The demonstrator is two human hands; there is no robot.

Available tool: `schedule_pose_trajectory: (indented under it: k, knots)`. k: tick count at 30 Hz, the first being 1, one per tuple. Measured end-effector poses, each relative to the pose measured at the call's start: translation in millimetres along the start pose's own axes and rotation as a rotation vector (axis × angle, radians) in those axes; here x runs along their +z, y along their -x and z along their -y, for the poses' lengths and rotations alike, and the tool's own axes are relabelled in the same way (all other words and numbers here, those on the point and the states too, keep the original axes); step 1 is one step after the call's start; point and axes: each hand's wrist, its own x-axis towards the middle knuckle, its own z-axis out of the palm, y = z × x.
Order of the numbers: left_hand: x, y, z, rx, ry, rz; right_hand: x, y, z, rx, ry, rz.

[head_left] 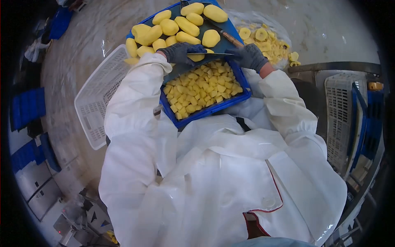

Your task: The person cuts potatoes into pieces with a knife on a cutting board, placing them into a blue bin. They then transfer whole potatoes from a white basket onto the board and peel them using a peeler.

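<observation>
My left hand (pixel 181 53), in a dark grey glove, is closed with its fingertips against a peeled potato (pixel 196 58) on the blue cutting board (pixel 224 46). My right hand (pixel 249 57), gloved alike, grips a knife (pixel 217 54); its handle is hidden in the fist. The blade lies across the potato, reaching left to my left fingers. Just below both hands, a blue crate (pixel 214 110) holds many diced potato pieces (pixel 201 88). Whole peeled potatoes (pixel 187 26) are heaped on the board beyond my hands.
A second tool with a wooden handle (pixel 232 39) lies among the potatoes. Potato trimmings (pixel 263 41) fill a clear plastic bag at the right. At the left leans a white perforated basket (pixel 92 109). More crates (pixel 339 119) are stacked at the far right.
</observation>
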Motion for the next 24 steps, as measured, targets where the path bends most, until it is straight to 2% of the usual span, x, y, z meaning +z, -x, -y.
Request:
schedule_pose_trajectory:
  k: [8, 9, 12, 13, 16, 17, 20, 21, 23, 24]
  knots:
    - [-1.2, 0.4, -7.2, -0.148, 0.015, -0.026, -10.5, -4.5, -4.2, 0.017, -0.044, 0.016]
    - [0.4, 1.8, -4.9, -0.118, 0.169, -0.031, -3.8, -5.6, -10.5, 0.024, -0.050, 0.013]
    - [2.0, 6.0, -5.3, -0.126, 0.308, -0.074, 21.1, 9.8, -17.6, 0.042, -0.221, -0.105]
    - [-8.1, -1.4, -3.6, -0.128, 0.248, -0.073, 27.6, 12.9, -22.2, 0.046, -0.300, -0.161]
    - [-3.4, 0.8, -10.1, -0.167, 0.128, -0.051, 15.5, 13.3, -13.4, 0.040, -0.264, -0.192]
    - [-2.9, 3.3, -18.2, -0.236, 0.198, -0.072, 8.3, 15.3, -14.1, 0.051, -0.265, -0.155]
    - [7.9, 8.6, -6.5, -0.039, 0.015, -0.140, 1.8, 37.4, -4.8, 0.182, -0.316, -0.320]
    - [6.3, 9.5, -12.9, 0.009, -0.115, -0.136, -11.9, 48.0, 7.1, 0.271, -0.350, -0.306]
    - [20.0, 12.7, -35.4, -0.016, -0.244, -0.277, -43.5, 70.1, 39.7, 0.445, -0.417, -0.275]
    - [27.1, 12.1, -43.9, -0.031, -0.309, -0.352, -30.2, 79.7, 45.2, 0.504, -0.390, -0.280]
